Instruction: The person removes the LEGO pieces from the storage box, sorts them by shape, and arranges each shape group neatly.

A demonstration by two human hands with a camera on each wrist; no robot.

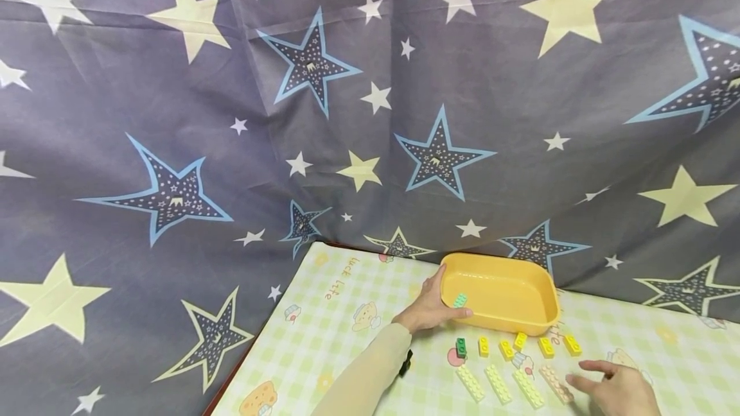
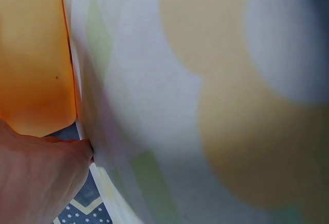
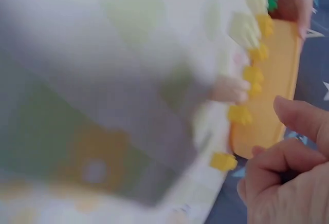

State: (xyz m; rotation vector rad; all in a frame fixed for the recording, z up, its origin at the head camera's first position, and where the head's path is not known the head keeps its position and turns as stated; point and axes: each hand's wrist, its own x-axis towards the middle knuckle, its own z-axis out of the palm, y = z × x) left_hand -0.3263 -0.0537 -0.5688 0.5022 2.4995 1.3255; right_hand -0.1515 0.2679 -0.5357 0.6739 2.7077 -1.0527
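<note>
A yellow plastic tub stands at the back of the table, and a light green toy brick shows inside its left end. My left hand grips the tub's left corner, thumb along the front side and fingers on the left side. At the front right, my right hand hovers with thumb and index finger apart, holding nothing. Nearest to its fingertips lies a long pale pink brick. In the right wrist view this hand's fingers are loosely bent.
Before the tub lie a dark green brick and several small yellow bricks. Closer in are long pale bricks. A checked cloth covers the table. A star-patterned curtain hangs directly behind.
</note>
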